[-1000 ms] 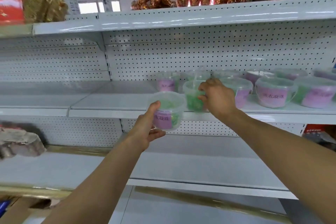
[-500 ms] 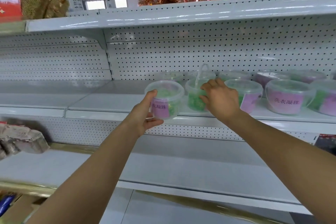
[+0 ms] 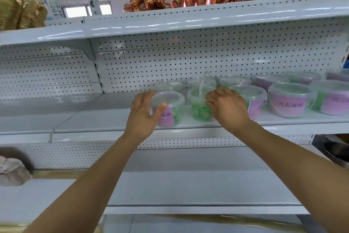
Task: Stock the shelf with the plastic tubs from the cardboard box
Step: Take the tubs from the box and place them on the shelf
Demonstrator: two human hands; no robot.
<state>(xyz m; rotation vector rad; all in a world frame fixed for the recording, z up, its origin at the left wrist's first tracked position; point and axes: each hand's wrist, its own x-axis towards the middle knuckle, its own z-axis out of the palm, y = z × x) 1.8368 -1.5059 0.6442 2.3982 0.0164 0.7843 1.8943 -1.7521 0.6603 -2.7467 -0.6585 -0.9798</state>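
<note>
**Setting two tubs at the front edge of the middle shelf**

The left hand (image 3: 143,113) grips a clear round plastic tub with a purple label (image 3: 167,109), thumb across its front and fingers curled behind; its base looks to be on, or just reaching, the front edge of the white metal shelf (image 3: 113,119). The right hand (image 3: 226,109) curls round the right side of a second clear tub showing green contents (image 3: 200,104), which stands on the shelf just beside the first, its thin clear handle raised.

To finish the step well — lower each tub flat before loosening the fingers, keep both inside the front lip, and turn the purple labels outward to match the row. The lids look light, so pressure belongs on the walls.

Contents: both held tubs carry green beads behind their labels. To the right along the same shelf stands a row of stocked tubs with purple labels (image 3: 290,100), front and back ranks, lids on. The shelf's left half holds no tubs — room for more. The cardboard box is not in view.
</note>
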